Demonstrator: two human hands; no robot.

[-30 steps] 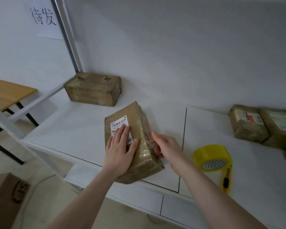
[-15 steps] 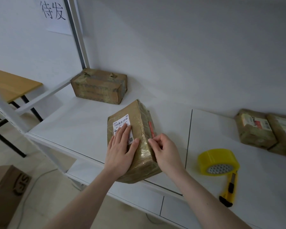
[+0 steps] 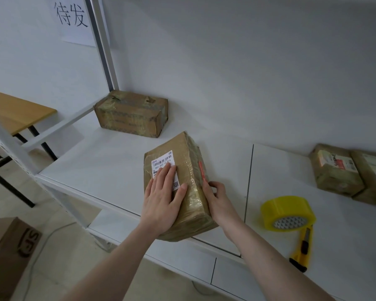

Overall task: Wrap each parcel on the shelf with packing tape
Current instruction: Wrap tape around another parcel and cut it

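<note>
1. Since half a second ago the right hand (image 3: pixel 218 199) has slid lower along the right side of the parcel (image 3: pixel 178 192); its fingertips now sit just under the lower end of the red strip (image 3: pixel 202 170), which earlier they partly covered.
2. The left hand (image 3: pixel 163 198) has stayed where it was, flat on the parcel's top face, fingers straight and together, lying over the lower part of the white shipping label (image 3: pixel 164 164).
3. The right hand's fingers are curled against the parcel's side; whether they pinch a tape edge or only press there is hard to tell from this angle.
4. The parcel rests on the white shelf (image 3: pixel 96 168) near its front edge, its near corner jutting slightly past the edge.
5. It is a brown box, already covered in glossy, wrinkled clear tape, with a barcode label on top.
6. The yellow tape roll (image 3: pixel 288 212) lies on the shelf to the right, well apart from the parcel, with the yellow utility knife (image 3: pixel 301 249) just beside it.
7. Another taped box (image 3: pixel 131 114) sits at the back left corner; two more parcels (image 3: pixel 336 170) stand at the far right.
8. A cardboard carton (image 3: pixel 7 255) stands on the floor at lower left.
</note>
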